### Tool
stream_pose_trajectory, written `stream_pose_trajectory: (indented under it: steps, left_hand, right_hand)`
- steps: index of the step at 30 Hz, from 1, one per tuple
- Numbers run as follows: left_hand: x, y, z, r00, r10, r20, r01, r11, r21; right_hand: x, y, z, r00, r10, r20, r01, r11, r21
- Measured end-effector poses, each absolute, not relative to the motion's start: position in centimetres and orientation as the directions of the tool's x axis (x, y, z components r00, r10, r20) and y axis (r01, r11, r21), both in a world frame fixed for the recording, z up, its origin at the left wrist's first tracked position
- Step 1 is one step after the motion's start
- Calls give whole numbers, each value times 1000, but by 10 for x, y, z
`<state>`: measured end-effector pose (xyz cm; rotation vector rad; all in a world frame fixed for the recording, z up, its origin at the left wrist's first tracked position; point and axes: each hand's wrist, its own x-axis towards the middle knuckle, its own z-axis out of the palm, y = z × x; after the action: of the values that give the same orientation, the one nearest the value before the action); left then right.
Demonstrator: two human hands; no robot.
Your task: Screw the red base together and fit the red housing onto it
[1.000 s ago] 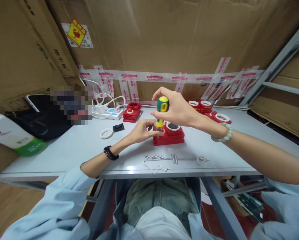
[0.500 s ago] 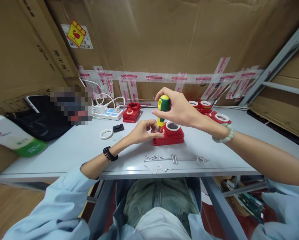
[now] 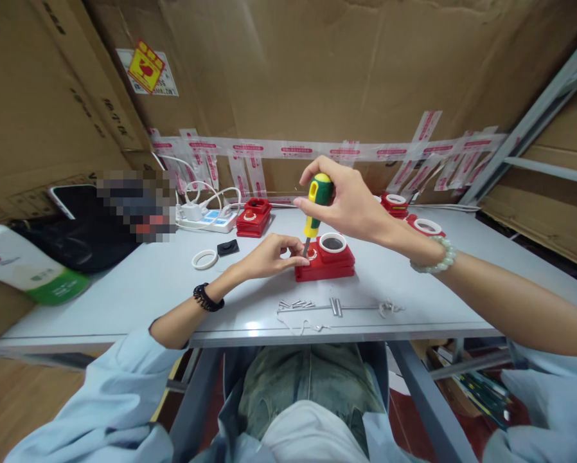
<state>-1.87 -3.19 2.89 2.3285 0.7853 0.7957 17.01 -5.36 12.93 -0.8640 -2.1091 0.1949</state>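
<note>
My right hand (image 3: 349, 199) is around the yellow-and-green handle of a screwdriver (image 3: 320, 190), its thumb stretched along the near side. The screwdriver leans a little, with its shaft pointing down at the left end of a red housing (image 3: 325, 270). Beside the tip, the thumb and forefinger of my left hand (image 3: 272, 257) come together at the housing's left corner; whatever they pinch is too small to make out. On top of the housing sits a white ring (image 3: 333, 242) around a dark mesh disc. Several screws (image 3: 297, 304) lie nearer me on the table.
Two metal pins (image 3: 335, 307) and a thin rod with white string (image 3: 389, 308) lie near the front edge. Behind are another red housing (image 3: 253, 217), a loose white ring (image 3: 204, 259), a black square part (image 3: 227, 247) and a power strip (image 3: 214, 220). More red units (image 3: 426, 227) stand right.
My right hand and the screwdriver handle have shifted slightly up and right, so the screwdriver tilts more and more shaft shows. My left hand has barely moved.
</note>
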Motion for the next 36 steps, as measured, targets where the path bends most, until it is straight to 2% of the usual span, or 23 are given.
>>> stream_pose_trajectory:
  steps: [4, 8, 12, 17, 23, 26, 29, 31, 33, 36]
  left_hand:
    - [-20, -39, 34, 637, 690, 344, 292, -629, 721]
    - [-14, -51, 33, 802, 577, 155, 242, -552, 798]
    - [-2, -58, 23, 878, 467, 104, 266, -657, 705]
    - [9, -61, 12, 887, 437, 149, 305, -796, 523]
    - [8, -68, 14, 883, 413, 225, 266, -833, 486]
    - [4, -67, 19, 808, 451, 379, 252, -846, 471]
    - [0, -59, 21, 614, 529, 585, 300, -843, 447]
    - [-2, -52, 19, 502, 560, 659, 374, -828, 418]
    - [-3, -43, 14, 491, 583, 647, 452, -805, 384]
    - [-4, -34, 5, 570, 661, 487, 520, -750, 409]
  right_hand:
    - [173, -58, 137, -359, 597, 718, 499, 772, -393]
    - [181, -61, 145, -240, 577, 781, 531, 751, -392]
    - [192, -59, 144, -162, 573, 803, 558, 725, -404]
    - [201, -57, 136, -134, 568, 812, 598, 700, -391]
    - [205, -55, 131, -96, 572, 814, 623, 673, -400]
    - [209, -53, 128, -42, 552, 833, 614, 672, -414]
    - [216, -50, 123, 18, 517, 856, 594, 683, -426]
    - [222, -48, 117, -13, 509, 861, 604, 690, -399]
    - [227, -46, 108, -134, 564, 815, 622, 688, -374]
    - [234, -42, 91, -372, 748, 550, 638, 636, -434]
